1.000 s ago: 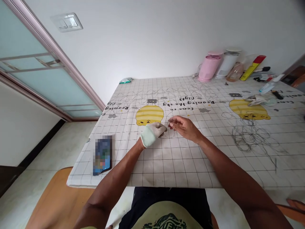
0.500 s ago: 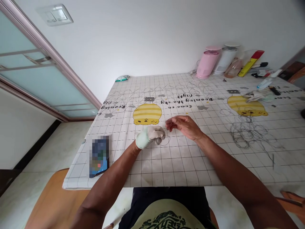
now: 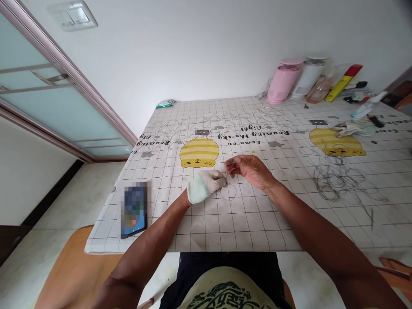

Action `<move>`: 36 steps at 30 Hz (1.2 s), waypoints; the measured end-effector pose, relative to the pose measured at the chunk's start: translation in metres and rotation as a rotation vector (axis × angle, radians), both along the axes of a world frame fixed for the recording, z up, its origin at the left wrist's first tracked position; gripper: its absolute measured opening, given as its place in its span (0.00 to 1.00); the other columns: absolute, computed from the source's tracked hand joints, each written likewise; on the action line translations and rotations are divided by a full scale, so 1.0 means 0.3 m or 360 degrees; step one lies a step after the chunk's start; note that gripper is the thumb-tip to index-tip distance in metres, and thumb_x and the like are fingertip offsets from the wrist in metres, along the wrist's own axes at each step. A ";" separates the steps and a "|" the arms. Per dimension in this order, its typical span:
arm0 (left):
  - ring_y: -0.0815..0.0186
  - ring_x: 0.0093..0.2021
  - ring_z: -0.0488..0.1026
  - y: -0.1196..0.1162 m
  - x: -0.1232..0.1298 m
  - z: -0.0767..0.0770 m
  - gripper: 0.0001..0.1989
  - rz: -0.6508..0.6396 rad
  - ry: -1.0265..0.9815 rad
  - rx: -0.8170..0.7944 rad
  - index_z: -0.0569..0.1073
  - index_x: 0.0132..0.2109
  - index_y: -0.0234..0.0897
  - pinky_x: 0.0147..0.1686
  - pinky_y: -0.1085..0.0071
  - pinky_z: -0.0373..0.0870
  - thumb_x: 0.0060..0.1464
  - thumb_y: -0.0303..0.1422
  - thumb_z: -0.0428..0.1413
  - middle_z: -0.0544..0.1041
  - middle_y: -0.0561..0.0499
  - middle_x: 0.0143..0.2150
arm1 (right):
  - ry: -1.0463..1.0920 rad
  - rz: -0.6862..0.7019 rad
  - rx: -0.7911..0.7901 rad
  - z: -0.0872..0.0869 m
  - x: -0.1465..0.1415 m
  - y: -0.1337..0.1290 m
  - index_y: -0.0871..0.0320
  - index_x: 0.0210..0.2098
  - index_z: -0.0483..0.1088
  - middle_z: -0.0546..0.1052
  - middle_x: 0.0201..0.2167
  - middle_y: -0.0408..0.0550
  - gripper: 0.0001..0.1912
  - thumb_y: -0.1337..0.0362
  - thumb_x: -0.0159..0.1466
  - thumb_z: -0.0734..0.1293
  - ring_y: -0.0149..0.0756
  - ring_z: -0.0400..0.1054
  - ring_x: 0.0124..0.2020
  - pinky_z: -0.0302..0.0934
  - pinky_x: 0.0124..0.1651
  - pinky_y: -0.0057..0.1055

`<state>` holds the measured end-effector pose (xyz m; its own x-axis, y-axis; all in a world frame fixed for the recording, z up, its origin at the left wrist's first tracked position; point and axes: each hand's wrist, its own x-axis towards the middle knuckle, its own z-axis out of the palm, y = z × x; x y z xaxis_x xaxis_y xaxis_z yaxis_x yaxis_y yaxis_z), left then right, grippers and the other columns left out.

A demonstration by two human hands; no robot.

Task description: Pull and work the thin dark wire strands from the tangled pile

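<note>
My left hand [image 3: 210, 184], in a pale glove, is closed with its fingertips pinching a thin wire loop [image 3: 228, 200] that hangs just above or rests on the tablecloth. Bare and a little to the right, my right hand [image 3: 246, 168] has its thumb and fingers curled toward each other near the left fingertips; whether a strand runs between them is too small to tell. A tangle of thin dark wire [image 3: 333, 178] lies on the cloth to the right. Bent wire pieces [image 3: 225, 118] form a row across the back of the table.
A phone [image 3: 134, 210] lies at the table's left. Another glove [image 3: 355, 128] sits at the right, beside a spray bottle [image 3: 368, 106]. Pink [image 3: 283, 83] and white [image 3: 307, 79] cylinders stand against the wall. A green packet [image 3: 165, 103] lies at the back left corner.
My left hand has moved slightly right and turned, its fingers now pointing toward my right hand. More of the wire loop shows below its fingertips. My right hand has barely moved.
</note>
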<state>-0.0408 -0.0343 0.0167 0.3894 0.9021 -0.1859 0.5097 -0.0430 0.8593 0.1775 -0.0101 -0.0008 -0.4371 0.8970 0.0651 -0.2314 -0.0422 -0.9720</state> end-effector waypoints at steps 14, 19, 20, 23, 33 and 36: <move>0.69 0.26 0.68 -0.009 0.015 0.000 0.10 0.0130 -0.0067 -0.0130 0.74 0.29 0.39 0.25 0.74 0.63 0.57 0.35 0.54 0.73 0.54 0.23 | -0.0401 0.0023 0.0221 -0.023 0.003 -0.004 0.56 0.38 0.80 0.81 0.36 0.46 0.14 0.53 0.59 0.79 0.35 0.75 0.36 0.72 0.42 0.34; 0.71 0.23 0.69 0.001 0.024 -0.022 0.09 0.0159 -0.0185 -0.0248 0.73 0.29 0.38 0.24 0.75 0.64 0.57 0.32 0.54 0.73 0.55 0.22 | -0.0416 -0.0053 0.0308 -0.020 -0.003 -0.011 0.56 0.36 0.79 0.82 0.36 0.48 0.15 0.52 0.59 0.79 0.37 0.77 0.36 0.74 0.41 0.36; 0.71 0.22 0.69 0.003 0.025 -0.027 0.09 0.0153 -0.0218 -0.0270 0.73 0.29 0.38 0.24 0.75 0.64 0.58 0.32 0.54 0.73 0.55 0.22 | -0.0412 -0.0054 0.0319 -0.018 -0.003 -0.013 0.56 0.36 0.79 0.82 0.36 0.48 0.15 0.52 0.60 0.79 0.37 0.78 0.36 0.74 0.41 0.36; 0.72 0.22 0.69 0.007 0.022 -0.036 0.08 0.0128 -0.0331 -0.0344 0.73 0.30 0.37 0.23 0.76 0.65 0.58 0.30 0.55 0.73 0.55 0.23 | -0.0409 -0.0016 0.0321 -0.013 0.000 -0.017 0.56 0.37 0.80 0.82 0.36 0.48 0.14 0.51 0.62 0.77 0.39 0.79 0.37 0.75 0.43 0.38; 0.73 0.19 0.67 0.015 0.014 -0.050 0.07 0.0117 -0.0522 -0.0537 0.73 0.30 0.36 0.21 0.76 0.64 0.57 0.28 0.56 0.73 0.54 0.22 | -0.0400 -0.0101 0.0441 -0.011 -0.006 -0.028 0.53 0.35 0.81 0.82 0.36 0.47 0.11 0.53 0.62 0.78 0.38 0.77 0.39 0.74 0.46 0.38; 0.73 0.18 0.67 0.008 0.025 -0.042 0.08 0.0174 -0.0560 -0.0578 0.73 0.30 0.35 0.20 0.76 0.62 0.58 0.28 0.57 0.72 0.54 0.21 | -0.0436 -0.0204 0.0525 -0.020 -0.018 -0.028 0.52 0.34 0.81 0.82 0.36 0.47 0.11 0.52 0.62 0.78 0.40 0.77 0.39 0.73 0.45 0.39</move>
<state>-0.0333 -0.0319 0.0041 0.3916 0.8426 -0.3696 0.1718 0.3277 0.9290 0.1722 -0.0184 -0.0068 -0.3648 0.8957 0.2543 0.0535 0.2928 -0.9547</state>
